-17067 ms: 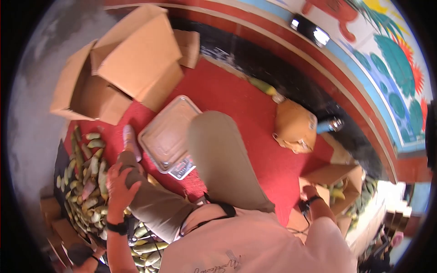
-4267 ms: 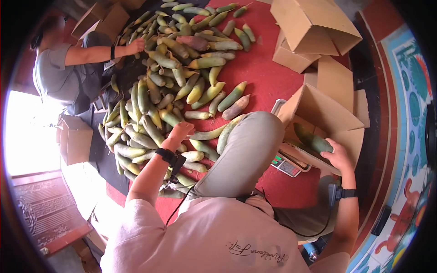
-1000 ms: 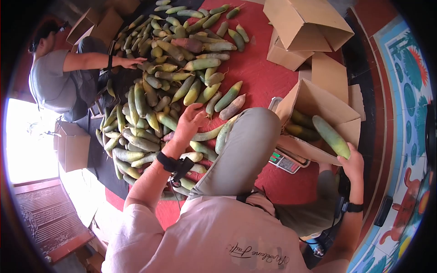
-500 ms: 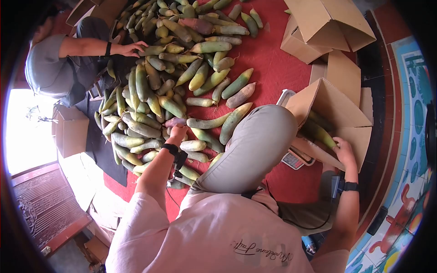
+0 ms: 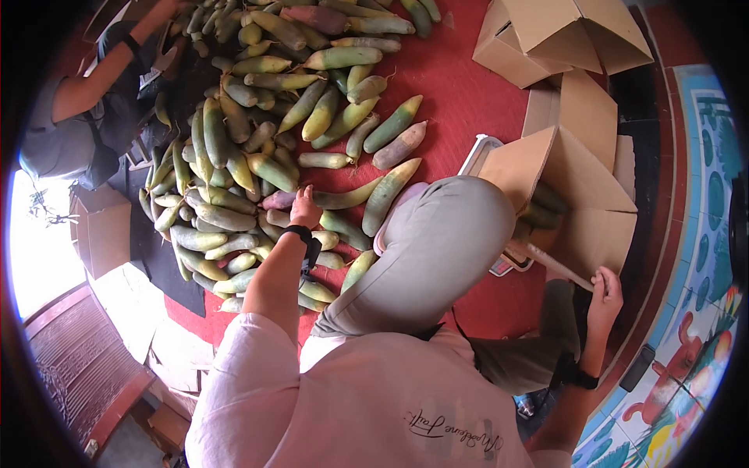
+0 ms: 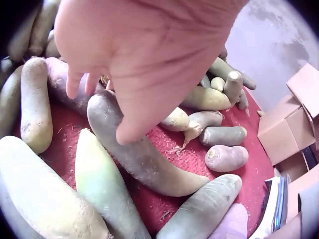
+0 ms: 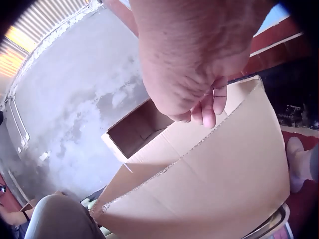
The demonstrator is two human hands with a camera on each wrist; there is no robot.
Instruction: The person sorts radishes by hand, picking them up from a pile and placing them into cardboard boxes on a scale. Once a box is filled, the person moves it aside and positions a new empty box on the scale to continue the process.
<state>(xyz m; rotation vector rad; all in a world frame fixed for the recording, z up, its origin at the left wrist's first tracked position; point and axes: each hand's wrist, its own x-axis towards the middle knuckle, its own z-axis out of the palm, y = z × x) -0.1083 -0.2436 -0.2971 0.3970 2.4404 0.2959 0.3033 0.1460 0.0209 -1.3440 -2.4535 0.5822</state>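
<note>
My left hand (image 5: pixel 306 210) is low over the pile, at one end of a curved green radish (image 6: pixel 144 162). In the left wrist view its thumb overlaps that radish, while the fingers hang spread on the far side, near a purplish radish (image 6: pixel 70 84). At the right, my right hand (image 5: pixel 605 300) holds nothing, its fingers loosely bent just at the top edge of an open cardboard box (image 7: pixel 214 169). Several green radishes (image 5: pixel 538 210) lie inside this box in the head view. Around my left hand the heap of radishes (image 5: pixel 226 218) spreads over a red mat (image 5: pixel 460 101).
The box stands over a scale (image 5: pixel 511 265), mostly hidden. More cardboard boxes (image 5: pixel 577 31) are behind it. My bent knee (image 5: pixel 476 210) rises between heap and box. Another person's arm (image 5: pixel 94 82) is at upper left. A tiled wall (image 5: pixel 702 195) runs along the right.
My right hand held a green radish 4.3 and 1.0 seconds ago, lowered it into the box and let go, then drew back to its edge. My left hand came down onto the pile.
</note>
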